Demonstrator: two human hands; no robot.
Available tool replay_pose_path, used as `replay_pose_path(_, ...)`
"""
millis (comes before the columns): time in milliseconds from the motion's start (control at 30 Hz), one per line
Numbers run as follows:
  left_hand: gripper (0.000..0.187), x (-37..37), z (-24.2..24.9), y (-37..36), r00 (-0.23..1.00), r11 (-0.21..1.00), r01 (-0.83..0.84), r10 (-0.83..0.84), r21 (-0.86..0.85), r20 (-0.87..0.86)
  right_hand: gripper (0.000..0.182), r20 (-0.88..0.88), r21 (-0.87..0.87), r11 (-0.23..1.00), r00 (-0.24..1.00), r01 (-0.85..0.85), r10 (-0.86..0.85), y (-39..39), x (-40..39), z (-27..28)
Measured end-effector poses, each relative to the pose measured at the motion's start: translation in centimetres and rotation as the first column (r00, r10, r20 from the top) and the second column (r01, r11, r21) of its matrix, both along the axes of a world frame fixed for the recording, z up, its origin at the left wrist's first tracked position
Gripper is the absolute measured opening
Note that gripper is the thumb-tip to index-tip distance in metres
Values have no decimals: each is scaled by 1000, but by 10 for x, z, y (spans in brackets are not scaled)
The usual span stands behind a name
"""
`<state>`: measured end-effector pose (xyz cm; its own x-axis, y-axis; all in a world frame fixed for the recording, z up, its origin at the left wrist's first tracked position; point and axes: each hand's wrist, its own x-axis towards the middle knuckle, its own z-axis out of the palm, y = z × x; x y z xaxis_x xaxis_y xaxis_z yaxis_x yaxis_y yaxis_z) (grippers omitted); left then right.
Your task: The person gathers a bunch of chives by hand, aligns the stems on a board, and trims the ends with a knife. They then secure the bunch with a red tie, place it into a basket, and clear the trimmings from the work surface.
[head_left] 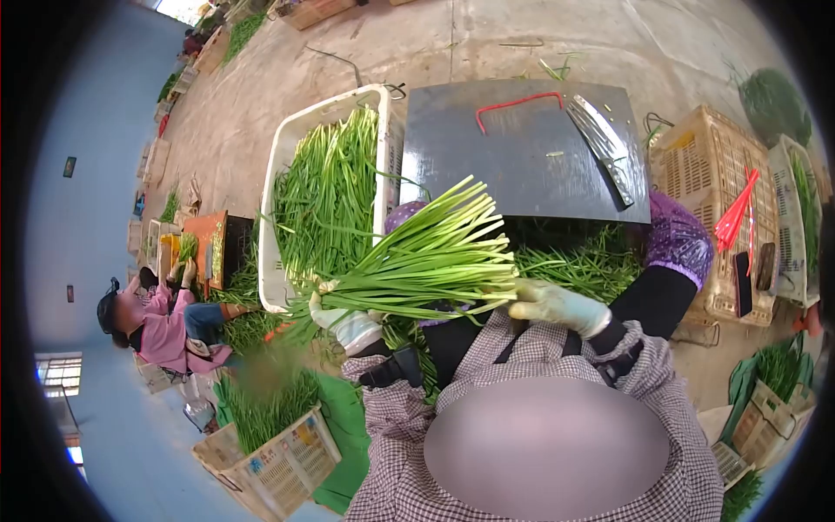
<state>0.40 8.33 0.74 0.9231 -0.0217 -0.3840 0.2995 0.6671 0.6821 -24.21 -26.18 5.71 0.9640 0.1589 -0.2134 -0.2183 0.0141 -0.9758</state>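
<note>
A large bunch of green chives (426, 261) fans out in front of my body, its pale stalk ends pointing up and right. My gloved left hand (346, 324) is closed round the leafy end of the bunch. At the lower stalk ends on the right, my gloved right hand (564, 306) has its fingers pressed together at the edge of the bunch. Just beyond lies a dark flat board (487, 178), carrying a knife (602, 148) and a bent red strip (520, 103). Left of the board, a white crate (269, 209) holds more chives.
Loose green leaves (578, 265) lie below the board, between my knees. On the right, an upturned crate (683, 161) bears red ties (738, 209) and a phone (743, 283). Another person (170, 322) sits at left. A crate of greens (287, 461) stands at lower left.
</note>
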Motion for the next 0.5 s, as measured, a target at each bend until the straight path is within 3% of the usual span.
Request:
replay_pose_path(33, 58, -11, 24, -17, 997, 999, 10, -7, 38, -82, 64, 143, 12, 1000, 990, 12, -14, 13, 11, -4)
replay_pose_path(100, 58, -21, 47, -28, 995, 991, 43, -31, 128, -93, 51, 37, 373, 913, 981, 163, -190, 37, 30, 0)
replay_pose_path(133, 58, -25, 59, -34, 993, 982, 45, -23, 183, -119, 39, -49, 343, 905, 967, 251, -249, 35, 30, 2)
replay_pose_path(167, 57, -28, 64, -37, 989, 971, 47, -13, 236, -146, 39, -45, 343, 906, 968, 248, -248, 30, 29, 4)
replay_pose_path(200, 58, -27, 46, -31, 998, 904, 59, -45, 423, -44, 35, 38, 186, 941, 955, 282, -294, 22, 27, 6)
replay_pose_path(233, 58, -23, 40, -26, 998, 906, 59, -45, 419, -42, 34, 128, 24, 945, 937, 325, -325, 11, 23, 7)
replay_pose_path(300, 59, -14, 34, -15, 985, 984, 88, -62, 155, -164, 39, 401, -181, 856, 831, 484, -384, -20, 3, 0)
replay_pose_path(333, 61, -17, 43, -22, 981, 995, 41, -22, 92, -195, 36, 81, 148, 777, 775, 612, -627, -26, -10, -7)
replay_pose_path(367, 61, -20, 48, -26, 980, 995, 40, -22, 89, -198, 28, 34, -106, 823, 829, 558, -558, -52, -28, -18)
replay_pose_path(400, 62, -23, 51, -27, 978, 993, 60, -37, 105, -207, 29, 9, -525, 766, 902, 371, -431, -65, -43, -35)
replay_pose_path(433, 63, -26, 58, -31, 975, 989, 82, -54, 121, -214, 37, -76, -834, 540, 945, 115, -319, -69, -51, -49)
replay_pose_path(467, 66, -35, 86, -46, 934, 993, 96, -67, 67, -352, 50, 250, -887, 317, 927, 335, -280, -57, -48, -39)
replay_pose_path(500, 66, -36, 83, -50, 932, 992, 107, -76, 69, -354, 51, 404, -732, 455, 861, 507, -309, -47, -37, -29)
